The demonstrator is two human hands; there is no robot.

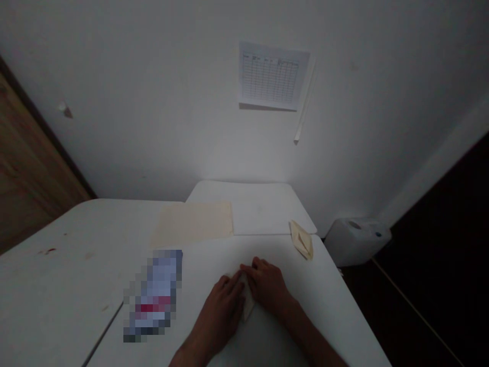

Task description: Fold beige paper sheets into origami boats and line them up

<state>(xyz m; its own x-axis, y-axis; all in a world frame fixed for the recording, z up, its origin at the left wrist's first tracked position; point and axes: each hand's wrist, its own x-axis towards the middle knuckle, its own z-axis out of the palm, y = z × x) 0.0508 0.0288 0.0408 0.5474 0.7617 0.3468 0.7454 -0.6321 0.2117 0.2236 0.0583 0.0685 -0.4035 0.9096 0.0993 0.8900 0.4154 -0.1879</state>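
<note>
Close to the front of the white table (206, 250), both of my hands meet over a small folded piece of cream paper (247, 306). My left hand (228, 300) presses on its left side with fingers bent together. From the right, my right hand (266, 283) pinches the paper's upper end, its fingertips touching those of my left. Much of the paper is hidden under the hands; a pointed lower part shows between them. A second folded cream paper piece (301, 240) lies at the table's right edge.
A flat cream sheet (194, 221) lies at the back left. Left of my hands is a pixelated, blurred object (156, 290). A printed chart (273, 76) hangs on the wall. A white plastic container (357, 239) stands beyond the table's right side.
</note>
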